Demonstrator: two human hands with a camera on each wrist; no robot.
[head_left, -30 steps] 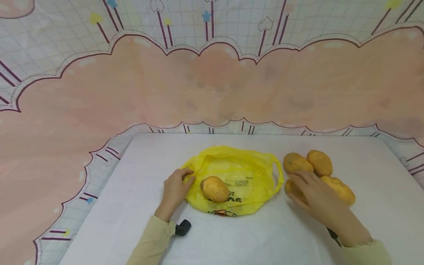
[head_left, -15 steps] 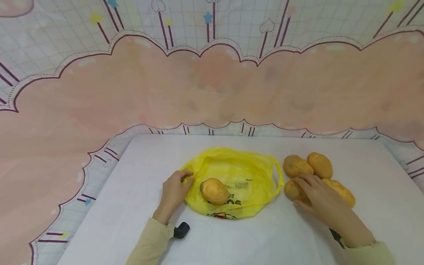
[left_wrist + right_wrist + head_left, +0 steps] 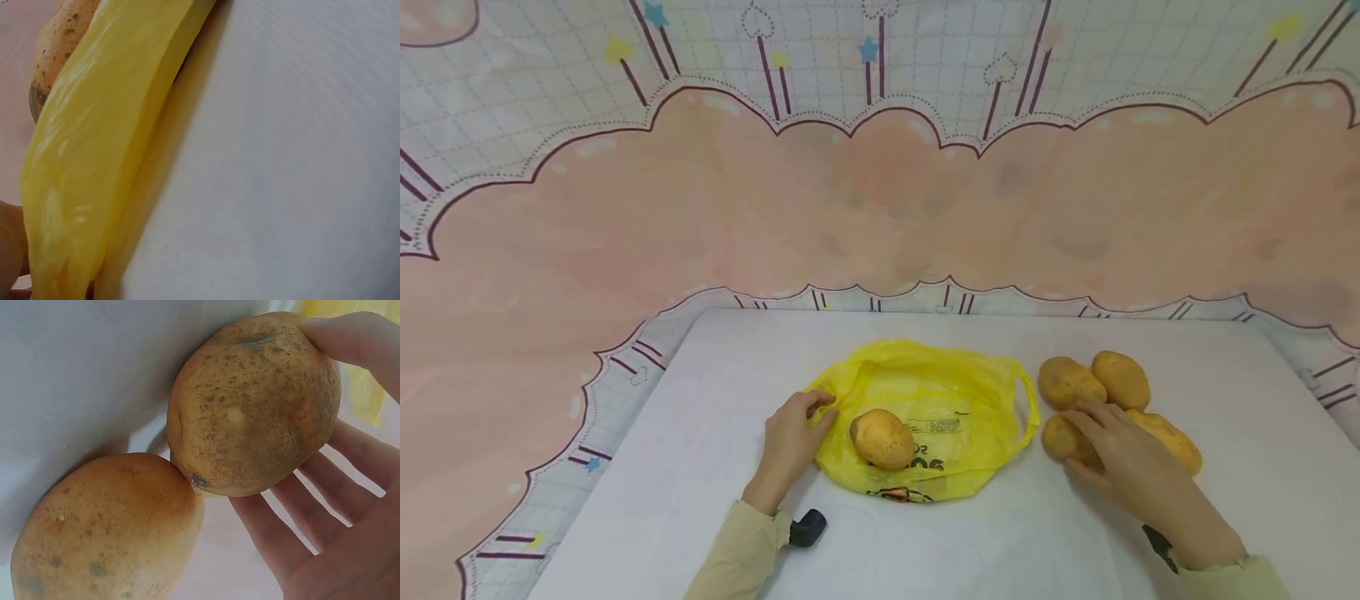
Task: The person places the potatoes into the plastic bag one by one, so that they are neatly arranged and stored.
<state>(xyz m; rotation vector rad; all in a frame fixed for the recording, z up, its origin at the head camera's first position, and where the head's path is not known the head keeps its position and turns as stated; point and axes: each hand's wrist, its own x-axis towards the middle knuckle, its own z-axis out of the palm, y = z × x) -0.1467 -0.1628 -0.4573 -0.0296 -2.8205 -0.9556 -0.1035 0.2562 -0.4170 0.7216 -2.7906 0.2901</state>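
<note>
In the head view, a yellow plastic bag lies with its mouth spread, one potato resting in it. My left hand pinches the bag's left edge between thumb and fingers; the left wrist view shows the gathered yellow film running up from the fingers. To the right of the bag, my right hand grips the nearest-left potato of a group. The right wrist view has thumb and fingers round this speckled potato, which touches a neighbouring potato.
Two potatoes, one at the back left and one at the back right, sit beyond my right hand. Another potato is partly hidden by that hand. Everything lies on a white-covered table before a patterned cloth backdrop.
My right hand has shifted slightly right on the potato, its thumb now lower along the near side, so more of the potato shows. My left hand keeps its hold on the bag.
</note>
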